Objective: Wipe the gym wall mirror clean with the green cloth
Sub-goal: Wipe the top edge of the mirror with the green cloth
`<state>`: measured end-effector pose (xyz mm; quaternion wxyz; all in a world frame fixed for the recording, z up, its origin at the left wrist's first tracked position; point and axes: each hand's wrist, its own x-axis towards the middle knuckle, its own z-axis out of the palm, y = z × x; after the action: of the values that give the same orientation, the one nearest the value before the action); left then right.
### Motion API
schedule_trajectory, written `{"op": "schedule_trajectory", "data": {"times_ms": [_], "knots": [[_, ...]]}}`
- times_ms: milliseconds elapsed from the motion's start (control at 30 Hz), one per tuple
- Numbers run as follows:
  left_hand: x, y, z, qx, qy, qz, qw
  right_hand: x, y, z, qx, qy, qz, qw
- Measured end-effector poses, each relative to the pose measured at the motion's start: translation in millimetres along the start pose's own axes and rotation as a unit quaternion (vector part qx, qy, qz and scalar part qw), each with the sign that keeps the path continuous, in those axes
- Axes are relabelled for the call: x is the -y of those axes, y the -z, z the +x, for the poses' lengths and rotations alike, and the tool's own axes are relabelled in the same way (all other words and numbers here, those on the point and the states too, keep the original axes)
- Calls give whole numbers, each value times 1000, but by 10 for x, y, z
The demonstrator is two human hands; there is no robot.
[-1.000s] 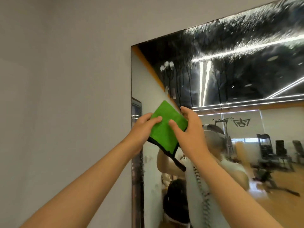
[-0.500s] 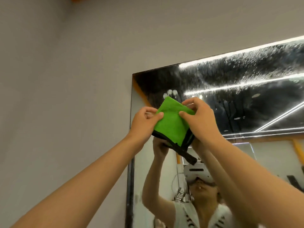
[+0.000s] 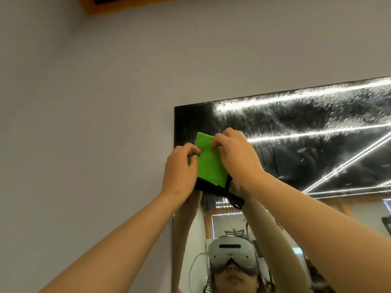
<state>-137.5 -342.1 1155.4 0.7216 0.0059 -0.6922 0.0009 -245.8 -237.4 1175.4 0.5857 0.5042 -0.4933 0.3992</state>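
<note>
The folded green cloth (image 3: pixel 208 161), black-edged along its lower side, lies against the wall mirror (image 3: pixel 296 149) near its top left corner. My left hand (image 3: pixel 179 172) grips the cloth's left edge with curled fingers. My right hand (image 3: pixel 237 155) pinches its upper right edge. Both arms reach up from below. The mirror's upper band is covered in spray droplets and streaks.
A plain grey wall (image 3: pixel 84 123) fills the left and top. An orange-framed dark panel (image 3: pixel 118 3) sits at the ceiling line. The mirror reflects a person with a white headset (image 3: pixel 231 253), raised arms and bright ceiling light strips.
Both hands have carried the cloth up towards the mirror's top left corner. The view has tilted upward, showing more wall above the mirror.
</note>
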Motion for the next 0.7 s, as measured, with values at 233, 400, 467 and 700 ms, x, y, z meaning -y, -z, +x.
{"op": "schedule_trajectory", "data": {"times_ms": [233, 400, 467, 700], "knots": [[206, -28, 100, -52, -44, 34, 997, 117, -244, 234, -24, 51, -239, 969], [306, -125, -25, -80, -90, 114, 986, 298, -502, -65, -36, 42, -217, 975], [324, -111, -44, -71, -89, 100, 988, 336, -508, -144, 41, -11, -161, 986], [419, -50, -128, -102, -3, 76, 992, 287, -550, -120, 98, -2, -144, 985]]}}
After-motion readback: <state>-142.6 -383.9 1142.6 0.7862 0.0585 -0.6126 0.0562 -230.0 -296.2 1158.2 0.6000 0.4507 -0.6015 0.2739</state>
